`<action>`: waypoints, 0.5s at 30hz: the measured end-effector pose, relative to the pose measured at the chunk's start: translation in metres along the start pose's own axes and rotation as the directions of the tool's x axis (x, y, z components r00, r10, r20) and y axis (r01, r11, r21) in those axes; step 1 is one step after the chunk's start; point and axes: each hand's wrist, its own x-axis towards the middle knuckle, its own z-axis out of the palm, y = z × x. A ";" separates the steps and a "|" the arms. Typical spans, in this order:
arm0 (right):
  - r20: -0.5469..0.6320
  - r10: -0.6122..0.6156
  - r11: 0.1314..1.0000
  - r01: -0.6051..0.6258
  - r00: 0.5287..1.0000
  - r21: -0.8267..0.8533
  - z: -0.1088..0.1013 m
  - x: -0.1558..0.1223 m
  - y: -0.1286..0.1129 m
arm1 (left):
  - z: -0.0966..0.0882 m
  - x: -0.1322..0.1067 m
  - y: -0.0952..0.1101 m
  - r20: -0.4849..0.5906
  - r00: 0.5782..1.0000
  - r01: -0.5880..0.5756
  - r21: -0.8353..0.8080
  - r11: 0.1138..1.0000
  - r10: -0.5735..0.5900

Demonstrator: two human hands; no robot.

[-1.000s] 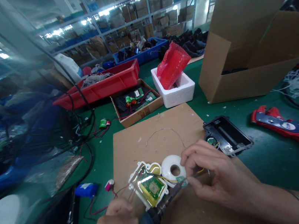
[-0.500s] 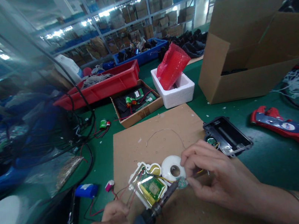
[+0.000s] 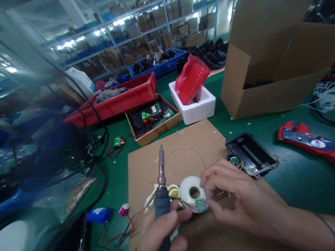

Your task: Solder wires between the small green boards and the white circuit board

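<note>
A soldering iron (image 3: 162, 204) stands tip up in my left hand (image 3: 162, 237), whose fingers are around its dark handle. My right hand (image 3: 237, 194) is closed in a pinch at the right edge of a white ring-shaped part (image 3: 187, 187). A thin solder wire (image 3: 186, 148) curves over the cardboard and runs into these fingers; its end is hidden. A small green circuit board (image 3: 201, 205) lies on the ring's lower edge, with thin wires leading left. Behind the iron and my left hand, a white-framed part with a round yellow piece (image 3: 173, 191) is mostly covered.
Under the work lies a cardboard sheet (image 3: 147, 158). To its right are an open black case (image 3: 252, 154) and red-handled cutters (image 3: 318, 145). A blue battery pack (image 3: 99, 215) lies left. Behind stand a white foam box (image 3: 199, 110), a red bin (image 3: 125, 94) and a carton (image 3: 264, 98).
My left hand has swung the soldering iron from the small circuit board to upright, and the red and black wires near it now lie loose. My right hand stays by the ring.
</note>
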 end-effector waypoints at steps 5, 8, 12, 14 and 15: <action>-0.021 -0.004 1.000 0.003 1.000 -0.011 0.002 -0.001 0.003 | 0.007 -0.009 -0.009 0.204 0.978 -0.065 0.099 0.993 0.044; -0.025 -0.016 1.000 0.015 1.000 -0.012 0.002 -0.002 0.003 | 0.009 -0.008 -0.009 0.216 0.968 -0.164 0.168 0.972 0.126; -0.013 -0.021 1.000 0.021 1.000 -0.007 0.000 -0.003 0.003 | 0.013 -0.007 -0.010 0.228 0.959 -0.216 0.200 0.956 0.169; -0.012 -0.021 1.000 0.021 1.000 0.005 -0.001 -0.004 0.002 | 0.014 -0.008 -0.013 0.233 0.954 -0.240 0.207 0.948 0.191; -0.013 -0.016 1.000 0.016 1.000 0.014 -0.002 -0.004 0.002 | 0.014 -0.008 -0.014 0.235 0.951 -0.254 0.212 0.944 0.203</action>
